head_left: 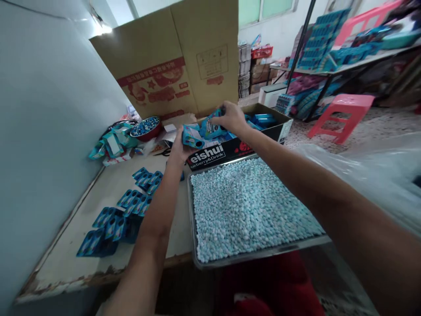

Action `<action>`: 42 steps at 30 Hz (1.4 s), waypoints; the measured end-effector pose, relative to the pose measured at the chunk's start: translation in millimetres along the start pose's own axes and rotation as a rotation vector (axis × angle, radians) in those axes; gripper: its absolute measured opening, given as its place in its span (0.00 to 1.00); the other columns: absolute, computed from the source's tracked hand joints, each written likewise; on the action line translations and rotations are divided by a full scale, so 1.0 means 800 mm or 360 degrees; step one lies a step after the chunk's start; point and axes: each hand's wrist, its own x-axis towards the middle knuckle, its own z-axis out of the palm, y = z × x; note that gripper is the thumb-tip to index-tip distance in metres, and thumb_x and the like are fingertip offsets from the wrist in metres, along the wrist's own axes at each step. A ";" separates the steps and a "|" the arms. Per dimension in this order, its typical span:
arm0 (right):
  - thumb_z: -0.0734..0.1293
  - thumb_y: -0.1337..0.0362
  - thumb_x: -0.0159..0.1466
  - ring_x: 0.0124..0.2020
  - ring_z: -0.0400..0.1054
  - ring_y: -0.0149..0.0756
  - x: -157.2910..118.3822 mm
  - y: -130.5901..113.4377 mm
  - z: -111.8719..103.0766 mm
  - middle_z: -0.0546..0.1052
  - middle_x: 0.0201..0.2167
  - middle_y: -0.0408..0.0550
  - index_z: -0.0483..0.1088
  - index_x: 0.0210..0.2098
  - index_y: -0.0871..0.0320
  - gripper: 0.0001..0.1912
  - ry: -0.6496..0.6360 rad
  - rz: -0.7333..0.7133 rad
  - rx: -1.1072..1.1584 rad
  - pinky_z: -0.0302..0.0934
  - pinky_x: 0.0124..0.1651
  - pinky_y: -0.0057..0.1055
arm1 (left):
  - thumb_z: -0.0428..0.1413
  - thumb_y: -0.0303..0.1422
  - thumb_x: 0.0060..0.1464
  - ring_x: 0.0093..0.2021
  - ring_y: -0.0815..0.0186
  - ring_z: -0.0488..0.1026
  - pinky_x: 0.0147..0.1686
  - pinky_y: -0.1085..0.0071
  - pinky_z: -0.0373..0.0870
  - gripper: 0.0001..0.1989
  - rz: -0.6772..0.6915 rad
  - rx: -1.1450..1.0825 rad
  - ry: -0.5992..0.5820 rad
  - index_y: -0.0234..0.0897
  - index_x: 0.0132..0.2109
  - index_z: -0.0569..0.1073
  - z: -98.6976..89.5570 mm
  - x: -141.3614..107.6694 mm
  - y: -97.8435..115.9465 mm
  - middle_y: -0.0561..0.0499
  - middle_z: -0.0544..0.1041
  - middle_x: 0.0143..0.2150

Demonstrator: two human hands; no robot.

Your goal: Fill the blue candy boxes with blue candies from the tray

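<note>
My left hand (180, 148) is closed around a small blue carton (193, 136) with a dark round spot on its side. My right hand (233, 117) pinches a blue printed packet (211, 126) just right of the carton. Both hands are over the near left part of a black cardboard box (235, 150) with white lettering, which holds more blue packages (263, 119). In front of it lies a metal tray (192, 219) filled with small pale blue and white pellets (250, 206). Several blue cartons (131, 202) stand in rows left of my left forearm.
A large brown cardboard sheet (184, 61) stands behind the box. A red bowl (154, 134) of small pieces and some teal packages (115, 142) sit at the back left. Clear plastic sheeting (362, 171) lies at right, near a pink stool (345, 112).
</note>
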 end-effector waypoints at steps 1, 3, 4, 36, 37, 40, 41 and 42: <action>0.77 0.56 0.66 0.60 0.73 0.58 -0.018 -0.011 -0.011 0.82 0.54 0.56 0.77 0.57 0.58 0.23 0.0032 -0.0097 -0.0157 0.68 0.62 0.45 | 0.64 0.77 0.46 0.56 0.40 0.82 0.52 0.42 0.85 0.44 -0.0115 -0.0030 -0.0039 0.40 0.48 0.82 0.011 -0.017 -0.003 0.37 0.86 0.44; 0.75 0.54 0.70 0.63 0.71 0.61 -0.061 -0.030 -0.022 0.81 0.56 0.56 0.78 0.59 0.57 0.22 0.0004 -0.0255 -0.0342 0.65 0.67 0.48 | 0.65 0.77 0.44 0.55 0.39 0.82 0.53 0.41 0.84 0.45 -0.0322 -0.0118 -0.0074 0.40 0.46 0.81 0.035 -0.051 -0.012 0.37 0.85 0.42; 0.72 0.54 0.72 0.64 0.71 0.62 -0.084 -0.037 -0.022 0.81 0.59 0.57 0.77 0.62 0.56 0.23 -0.0041 -0.0341 -0.0386 0.64 0.68 0.49 | 0.65 0.78 0.43 0.55 0.39 0.82 0.53 0.40 0.84 0.45 -0.0406 -0.0184 -0.0078 0.40 0.46 0.81 0.046 -0.068 -0.018 0.37 0.85 0.42; 0.88 0.52 0.50 0.54 0.79 0.54 -0.351 0.028 -0.025 0.83 0.54 0.52 0.75 0.62 0.53 0.44 -0.0855 -0.0517 0.0146 0.73 0.59 0.46 | 0.81 0.56 0.31 0.59 0.36 0.80 0.56 0.46 0.79 0.52 0.0035 0.1332 -0.0639 0.40 0.59 0.71 0.057 -0.383 -0.055 0.41 0.83 0.55; 0.88 0.49 0.52 0.53 0.80 0.53 -0.357 0.038 -0.021 0.84 0.53 0.51 0.76 0.62 0.53 0.43 -0.0896 -0.0468 0.0201 0.73 0.59 0.45 | 0.80 0.56 0.33 0.58 0.38 0.81 0.55 0.48 0.79 0.49 -0.0025 0.1343 -0.0650 0.41 0.59 0.72 0.055 -0.388 -0.059 0.43 0.83 0.55; 0.87 0.43 0.56 0.56 0.80 0.53 -0.354 0.076 -0.011 0.84 0.56 0.52 0.79 0.63 0.52 0.42 -0.0986 -0.0450 0.0380 0.75 0.59 0.44 | 0.79 0.55 0.36 0.54 0.41 0.82 0.52 0.51 0.79 0.44 -0.0170 0.1431 -0.0598 0.41 0.55 0.74 0.040 -0.388 -0.063 0.46 0.84 0.50; 0.85 0.41 0.59 0.58 0.79 0.54 -0.343 0.091 -0.009 0.84 0.57 0.53 0.80 0.62 0.51 0.38 -0.0952 -0.0468 0.0406 0.75 0.60 0.45 | 0.79 0.55 0.35 0.53 0.41 0.82 0.52 0.51 0.79 0.42 -0.0196 0.1476 -0.0545 0.42 0.54 0.75 0.031 -0.381 -0.062 0.47 0.84 0.48; 0.82 0.40 0.64 0.59 0.79 0.54 -0.326 0.107 -0.006 0.84 0.58 0.53 0.81 0.61 0.51 0.33 -0.0873 -0.0489 0.0395 0.74 0.61 0.47 | 0.79 0.54 0.35 0.52 0.41 0.82 0.52 0.51 0.79 0.41 -0.0196 0.1507 -0.0474 0.42 0.53 0.76 0.021 -0.370 -0.059 0.47 0.84 0.46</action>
